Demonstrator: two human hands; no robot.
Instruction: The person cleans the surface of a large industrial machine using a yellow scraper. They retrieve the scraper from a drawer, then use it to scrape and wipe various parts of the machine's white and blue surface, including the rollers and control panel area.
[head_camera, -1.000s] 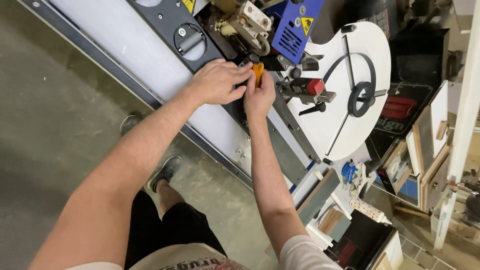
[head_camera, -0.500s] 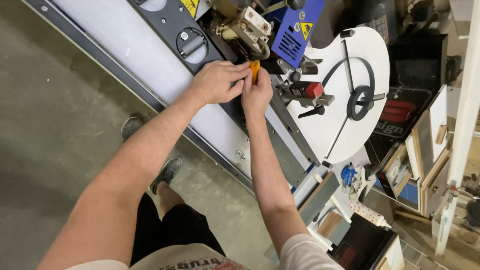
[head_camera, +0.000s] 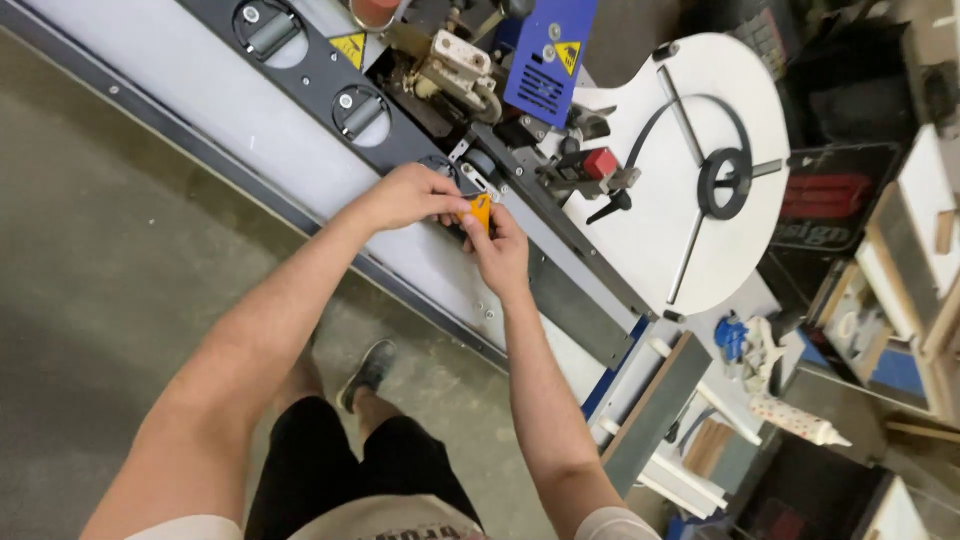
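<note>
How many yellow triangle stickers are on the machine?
2. One yellow triangle warning sticker sits on the long black rail between its round cut-outs. The other yellow triangle sticker is on the blue metal cover. More may be hidden beyond the picture's top edge.

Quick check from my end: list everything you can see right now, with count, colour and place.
orange tool: one, orange, held between both hands at the machine's edge
machine bed: one, pale grey, running from top left to lower right
black rail: one, black with round rollers, along the bed
blue housing: one, blue, top centre
red knob: one, red, right of the hands
white disc: one, white with black slot and ring, right of the knob
glue bottle: one, white patterned, lying lower right
floor: grey concrete, left
shoe: one, grey, on the floor
left hand: fingers pinching the orange tool
right hand: fingers on the orange tool
</note>
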